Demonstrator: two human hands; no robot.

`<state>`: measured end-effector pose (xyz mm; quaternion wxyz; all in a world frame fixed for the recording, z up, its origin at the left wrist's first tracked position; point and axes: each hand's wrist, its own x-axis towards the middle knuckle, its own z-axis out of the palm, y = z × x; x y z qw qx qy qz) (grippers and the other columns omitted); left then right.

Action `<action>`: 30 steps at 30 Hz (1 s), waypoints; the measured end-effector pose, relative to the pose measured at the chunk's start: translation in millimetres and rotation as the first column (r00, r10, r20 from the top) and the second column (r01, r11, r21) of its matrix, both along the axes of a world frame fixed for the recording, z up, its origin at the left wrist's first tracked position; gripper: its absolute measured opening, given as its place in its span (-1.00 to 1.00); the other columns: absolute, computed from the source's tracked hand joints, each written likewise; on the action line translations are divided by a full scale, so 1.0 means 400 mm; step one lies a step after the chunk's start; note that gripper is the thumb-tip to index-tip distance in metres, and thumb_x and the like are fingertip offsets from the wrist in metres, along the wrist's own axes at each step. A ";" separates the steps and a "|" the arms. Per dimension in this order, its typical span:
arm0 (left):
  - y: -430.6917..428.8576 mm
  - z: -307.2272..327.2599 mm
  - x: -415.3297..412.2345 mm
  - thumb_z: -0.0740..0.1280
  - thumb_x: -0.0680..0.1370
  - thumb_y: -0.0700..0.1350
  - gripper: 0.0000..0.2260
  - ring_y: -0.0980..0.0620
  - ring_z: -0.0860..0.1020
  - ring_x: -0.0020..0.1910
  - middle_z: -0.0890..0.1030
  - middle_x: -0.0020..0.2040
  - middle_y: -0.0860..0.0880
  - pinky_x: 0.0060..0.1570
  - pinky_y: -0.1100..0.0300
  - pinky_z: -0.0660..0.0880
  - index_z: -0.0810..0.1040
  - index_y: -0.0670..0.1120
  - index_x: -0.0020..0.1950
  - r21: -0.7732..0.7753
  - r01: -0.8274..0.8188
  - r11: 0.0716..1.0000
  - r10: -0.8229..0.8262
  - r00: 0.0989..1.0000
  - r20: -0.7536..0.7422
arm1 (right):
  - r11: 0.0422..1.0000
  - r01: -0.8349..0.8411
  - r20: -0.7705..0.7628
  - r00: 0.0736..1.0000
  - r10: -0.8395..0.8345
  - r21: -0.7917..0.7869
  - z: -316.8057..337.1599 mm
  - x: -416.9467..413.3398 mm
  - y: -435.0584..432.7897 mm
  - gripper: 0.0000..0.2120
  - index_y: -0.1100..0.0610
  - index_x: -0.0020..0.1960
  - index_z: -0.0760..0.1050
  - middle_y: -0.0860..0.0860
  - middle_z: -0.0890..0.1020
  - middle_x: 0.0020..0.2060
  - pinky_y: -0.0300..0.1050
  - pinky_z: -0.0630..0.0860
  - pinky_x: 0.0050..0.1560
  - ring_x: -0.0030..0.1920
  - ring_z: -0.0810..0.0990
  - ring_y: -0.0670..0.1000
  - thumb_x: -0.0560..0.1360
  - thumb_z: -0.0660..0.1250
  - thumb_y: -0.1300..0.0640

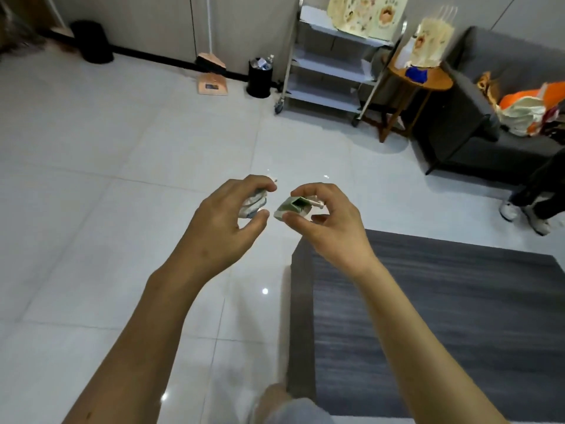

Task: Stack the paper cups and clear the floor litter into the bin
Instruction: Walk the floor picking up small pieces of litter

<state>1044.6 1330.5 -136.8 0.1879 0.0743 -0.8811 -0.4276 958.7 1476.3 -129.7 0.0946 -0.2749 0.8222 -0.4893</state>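
Note:
My left hand [223,221] grips a crumpled white and blue wrapper [254,204], fingers curled round it. Just to its right, my right hand [327,218] pinches a small flattened green carton [292,207] with a white straw [316,204] sticking out of it. Both hands are held out in front of me above the white tiled floor. A small black bin [259,78] with litter in it stands far ahead by the wall. No paper cups are visible.
A broom and dustpan [212,75] lean by the bin. A metal trolley [328,61] and round wooden side table [420,79] stand at back right, beside a grey sofa [477,123]. A dark rug [437,316] lies at my right. Another person's feet [526,214] are at far right.

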 end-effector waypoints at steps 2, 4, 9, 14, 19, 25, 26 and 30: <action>-0.059 -0.015 -0.059 0.31 0.49 -0.14 -0.72 0.37 0.42 -0.04 0.52 0.10 0.14 -0.19 0.58 0.31 0.45 0.12 0.15 -0.001 -0.033 0.999 0.033 0.999 0.009 | 0.999 -0.051 -0.006 0.999 0.051 0.012 -0.013 -0.073 -0.067 -0.78 -0.14 -0.09 0.46 -0.13 0.51 0.04 -0.21 0.46 0.02 0.13 0.45 -0.06 0.38 0.44 0.10; -0.117 -0.026 -0.127 0.31 0.49 -0.14 -0.73 0.34 0.44 -0.03 0.52 0.09 0.16 -0.19 0.56 0.32 0.45 0.16 0.13 -0.003 -0.064 0.998 0.064 0.997 0.038 | 0.997 -0.072 -0.012 0.997 0.072 0.016 -0.029 -0.154 -0.130 -0.78 -0.13 -0.08 0.47 -0.17 0.50 0.01 -0.22 0.46 0.02 0.11 0.45 -0.07 0.37 0.44 0.11; -0.290 -0.015 -0.327 0.30 0.50 -0.12 -0.70 0.32 0.41 0.01 0.51 0.07 0.17 -0.17 0.58 0.30 0.38 0.28 0.05 -0.017 -0.136 0.991 0.137 0.989 0.051 | 0.988 -0.156 -0.018 0.988 0.156 -0.013 -0.033 -0.386 -0.326 -0.74 -0.20 -0.13 0.44 -0.19 0.51 0.00 -0.28 0.46 -0.02 0.10 0.45 -0.09 0.37 0.45 0.10; -0.481 0.040 -0.509 0.31 0.50 -0.13 -0.70 0.44 0.38 0.00 0.48 0.04 0.21 -0.15 0.62 0.29 0.38 0.27 0.06 -0.016 -0.224 0.974 0.225 0.974 0.014 | 0.967 -0.252 -0.021 0.967 0.252 0.023 0.012 -0.590 -0.530 -0.78 -0.11 -0.05 0.47 -0.23 0.47 -0.02 -0.33 0.43 -0.03 0.11 0.43 -0.09 0.38 0.43 0.10; -0.707 0.016 -0.685 0.30 0.50 -0.11 -0.71 0.38 0.38 0.03 0.48 0.06 0.20 -0.17 0.60 0.29 0.39 0.28 0.07 0.000 -0.257 0.966 0.257 0.966 0.017 | 0.969 -0.247 -0.003 0.969 0.247 0.018 -0.011 -0.792 -0.760 -0.77 -0.13 -0.07 0.47 -0.19 0.50 -0.01 -0.30 0.45 -0.04 0.10 0.44 -0.07 0.36 0.45 0.09; -1.070 -0.018 -0.932 0.28 0.51 -0.10 -0.73 0.28 0.41 0.02 0.48 0.10 0.17 -0.16 0.52 0.31 0.42 0.20 0.14 -0.016 -0.230 0.973 0.231 0.972 0.045 | 0.977 -0.214 0.005 0.977 0.214 0.022 -0.042 -1.029 -1.119 -0.78 -0.06 -0.06 0.49 -0.18 0.50 -0.02 -0.17 0.49 -0.02 0.08 0.45 -0.06 0.36 0.46 0.09; -1.135 -0.011 -0.978 0.28 0.51 -0.10 -0.73 0.25 0.42 0.01 0.48 0.10 0.16 -0.16 0.50 0.31 0.42 0.20 0.15 -0.019 -0.215 0.976 0.216 0.975 0.050 | 0.978 -0.205 0.009 0.979 0.205 0.021 -0.033 -1.072 -1.182 -0.78 -0.06 -0.05 0.49 -0.17 0.50 -0.02 -0.18 0.48 -0.02 0.08 0.46 -0.05 0.36 0.45 0.10; -1.345 0.021 -1.154 0.28 0.52 -0.09 -0.73 0.24 0.41 0.00 0.45 0.10 0.18 -0.13 0.50 0.29 0.41 0.20 0.16 -0.025 -0.177 0.984 0.178 0.983 0.054 | 0.986 -0.162 0.008 0.987 0.162 0.037 0.002 -1.244 -1.383 -0.78 -0.06 -0.03 0.48 -0.11 0.50 0.00 -0.14 0.50 0.01 0.08 0.46 -0.06 0.37 0.44 0.11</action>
